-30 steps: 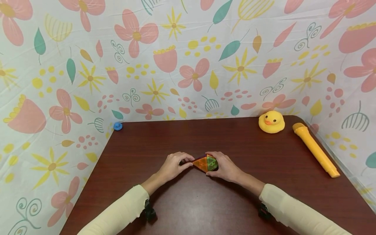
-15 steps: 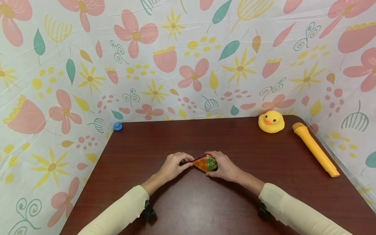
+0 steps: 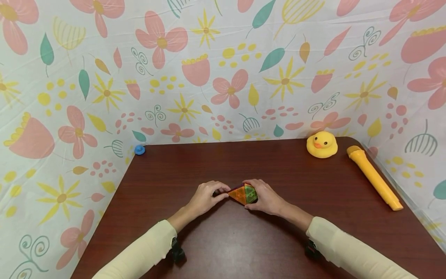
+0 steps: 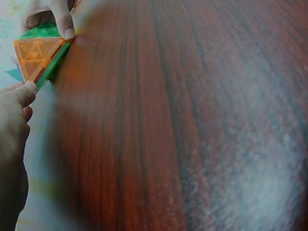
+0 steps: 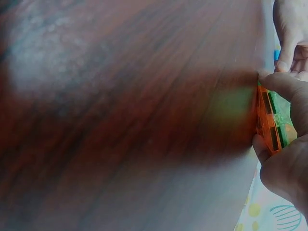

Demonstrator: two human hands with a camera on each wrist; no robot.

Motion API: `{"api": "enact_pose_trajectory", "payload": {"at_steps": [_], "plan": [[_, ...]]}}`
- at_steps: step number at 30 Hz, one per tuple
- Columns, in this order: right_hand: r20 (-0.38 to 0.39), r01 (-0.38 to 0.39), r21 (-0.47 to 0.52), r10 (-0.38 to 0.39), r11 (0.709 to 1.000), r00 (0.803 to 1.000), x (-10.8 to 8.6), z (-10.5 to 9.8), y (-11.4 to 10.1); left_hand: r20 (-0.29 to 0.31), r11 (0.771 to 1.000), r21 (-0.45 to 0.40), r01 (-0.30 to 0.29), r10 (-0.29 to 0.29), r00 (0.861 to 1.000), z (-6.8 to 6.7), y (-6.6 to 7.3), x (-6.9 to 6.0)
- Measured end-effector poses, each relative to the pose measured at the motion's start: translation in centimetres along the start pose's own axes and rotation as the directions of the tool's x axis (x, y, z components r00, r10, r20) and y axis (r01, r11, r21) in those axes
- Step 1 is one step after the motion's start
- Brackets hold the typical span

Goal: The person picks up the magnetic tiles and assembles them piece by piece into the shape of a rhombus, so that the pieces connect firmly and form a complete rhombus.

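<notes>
Near the middle of the table, both hands are on a small block of see-through magnetic tiles. Its orange triangular tile (image 3: 238, 195) narrows to a corner on the left, and a green tile (image 3: 250, 193) adjoins it on the right. A dark purple edge shows along the back. My left hand (image 3: 205, 195) pinches the orange corner between thumb and fingers. Across the green end, my right hand (image 3: 267, 198) grips with the thumb in front and fingers behind. In the left wrist view, the orange tile (image 4: 34, 57) faces the camera with green along its side. The right palm hides the far end.
A yellow rubber duck (image 3: 322, 145) sits at the back right of the brown table (image 3: 230, 240). To its right lies a yellow toy microphone (image 3: 375, 178). A small blue duck (image 3: 139, 150) is at the back left corner. Flower-printed cloth (image 3: 223, 69) surrounds the back and sides.
</notes>
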State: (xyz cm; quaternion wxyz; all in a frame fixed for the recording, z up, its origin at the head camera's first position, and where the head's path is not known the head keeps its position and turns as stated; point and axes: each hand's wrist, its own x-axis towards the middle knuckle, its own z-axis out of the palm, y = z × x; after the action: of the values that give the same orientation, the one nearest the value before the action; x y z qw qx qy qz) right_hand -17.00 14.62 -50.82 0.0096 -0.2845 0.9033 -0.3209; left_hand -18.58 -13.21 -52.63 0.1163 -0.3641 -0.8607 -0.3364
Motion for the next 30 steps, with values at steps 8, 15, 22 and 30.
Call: {"api": "enact_pose_trajectory", "payload": {"at_steps": [8, 15, 22, 30], "plan": [[0.001, -0.005, 0.000, 0.005, 1.000, 1.000, 0.1, 0.0, -0.2, -0.003, 1.000, 0.002, -0.007, 0.007, 1.000, 0.0, 0.0, 0.0], [0.014, -0.023, -0.002, 0.023, 1.000, 1.000, 0.1, -0.2, -0.2, -0.006, 1.000, 0.001, -0.003, 0.003, 1.000, 0.0, 0.1, 0.0], [0.042, -0.036, 0.113, 0.032, 0.993, 0.999, -0.3, -0.8, 0.3, -0.005, 1.000, -0.001, -0.007, 0.007, 1.000, 0.0, 0.1, -0.1], [0.098, -0.050, 0.369, 0.015, 0.928, 0.995, -1.0, -2.1, 1.4, 0.002, 1.000, -0.002, 0.025, -0.025, 1.000, 0.0, 0.3, -0.2]]}}
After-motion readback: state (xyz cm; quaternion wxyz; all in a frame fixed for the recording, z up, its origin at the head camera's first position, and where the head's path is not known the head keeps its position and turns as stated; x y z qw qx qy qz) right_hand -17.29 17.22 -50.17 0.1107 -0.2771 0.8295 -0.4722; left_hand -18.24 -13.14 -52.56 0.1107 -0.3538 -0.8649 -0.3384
